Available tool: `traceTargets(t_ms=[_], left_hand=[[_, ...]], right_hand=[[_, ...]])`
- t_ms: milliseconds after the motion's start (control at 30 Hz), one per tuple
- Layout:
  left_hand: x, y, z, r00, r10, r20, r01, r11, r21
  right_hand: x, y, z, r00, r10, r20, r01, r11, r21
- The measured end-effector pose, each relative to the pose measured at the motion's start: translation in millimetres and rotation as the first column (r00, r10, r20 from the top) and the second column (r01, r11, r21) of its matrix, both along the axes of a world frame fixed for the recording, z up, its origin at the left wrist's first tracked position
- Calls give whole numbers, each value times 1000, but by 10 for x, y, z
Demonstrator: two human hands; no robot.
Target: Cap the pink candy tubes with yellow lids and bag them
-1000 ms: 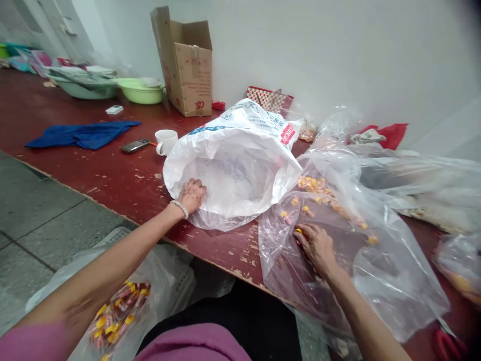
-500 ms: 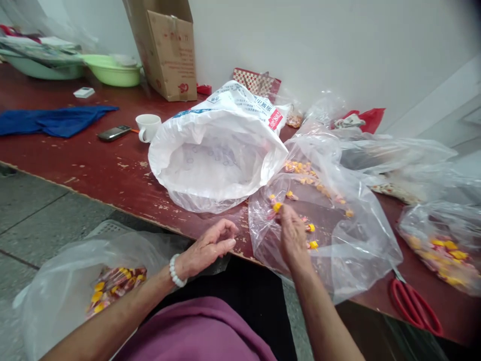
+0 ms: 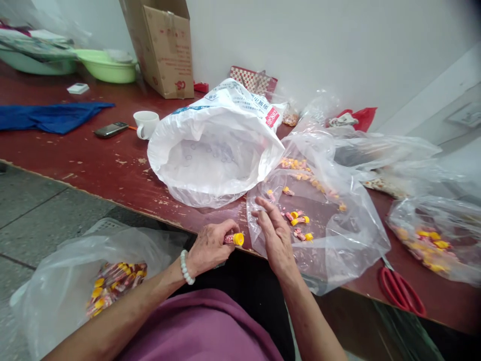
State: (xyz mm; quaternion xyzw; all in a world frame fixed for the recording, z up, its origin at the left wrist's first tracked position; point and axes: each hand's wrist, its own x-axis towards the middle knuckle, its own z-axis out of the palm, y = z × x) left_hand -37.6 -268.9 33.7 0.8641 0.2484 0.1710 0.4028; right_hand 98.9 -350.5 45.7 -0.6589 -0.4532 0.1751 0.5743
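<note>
My left hand point(image 3: 210, 245) is closed round a small red tube with a yellow cap point(image 3: 235, 239), held at the near edge of the red table point(image 3: 93, 165). My right hand point(image 3: 274, 233) lies just right of it with fingers stretched out, on a clear plastic bag point(image 3: 338, 235) spread on the table. Several more yellow-capped tubes point(image 3: 298, 220) lie in that bag beyond my fingers. A large white sack point(image 3: 214, 150) gapes open behind both hands.
A clear bag of the same tubes point(image 3: 112, 286) hangs below the table at my left. Red scissors point(image 3: 400, 291) lie at the right near edge, another filled bag point(image 3: 432, 240) beyond them. A white cup point(image 3: 146, 124), phone point(image 3: 110, 130), blue cloth point(image 3: 48, 115), cardboard box point(image 3: 161, 45) and green basins point(image 3: 107, 67) sit further back.
My left hand left the white sack's rim, came to the table edge and now grips a yellow-capped tube. My right hand drew back from the tubes in the clear bag and opened.
</note>
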Motion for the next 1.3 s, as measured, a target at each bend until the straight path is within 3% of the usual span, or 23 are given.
traceTargets(t_ms=[100,233,300,367,467,567,633,700,767,833,900,1033,1133,1167,1200,1233,1267,1300], left_hand=[[93,-87,-2,992,15,-123,-1,993,115],[194,-145,-69,980,66,-187,-45,993,112],[226,-140,-111,988,60,-141,-57,998,24],[254,-128,-129,998,54,-14,-55,982,-180],[281,-96,-99,968,96,231,45,841,-539],[265,-17,-49,958,157,239,89,631,-770],[239,49,-33,974,160,159,61,493,-868],[223,99,-36,980,148,131,65,385,-921],[235,125,-51,974,155,165,109,316,-942],[270,135,-67,967,170,189,134,293,-947],[311,138,-72,967,171,190,131,309,-942],[359,132,-30,970,133,202,142,363,-921],[386,168,37,979,45,197,160,418,-894],[403,220,65,982,7,187,161,471,-867],[428,306,96,986,-16,163,144,564,-813],[461,430,128,993,-13,115,91,707,-701],[504,596,157,998,28,53,4,854,-520],[556,799,182,994,108,2,-103,950,-294]], right_hand=[[-75,195,-20,954,-142,263,105,983,152],[-143,344,-106,891,-134,434,60,982,180],[-147,382,-130,868,-136,478,60,984,170],[-145,425,-131,897,-131,422,66,984,164],[-113,484,-109,985,-132,111,118,985,124],[-27,445,-87,988,-143,-63,148,985,88],[28,345,-76,993,-115,-12,116,990,81],[48,223,-74,987,9,162,-17,999,47],[25,129,-95,895,195,401,-198,980,-34],[-21,90,-144,763,301,572,-285,951,-120],[-65,102,-210,711,275,647,-257,958,-126],[-115,179,-278,745,127,655,-161,987,-9],[-76,186,-191,763,140,631,-164,986,-20],[-21,167,-143,757,158,634,-170,985,-43],[66,136,-98,750,163,641,-156,985,-68],[189,92,-65,748,144,648,-113,990,-88],[352,34,-51,746,90,660,-38,995,-93],[548,-36,-63,734,14,679,61,994,-87]])
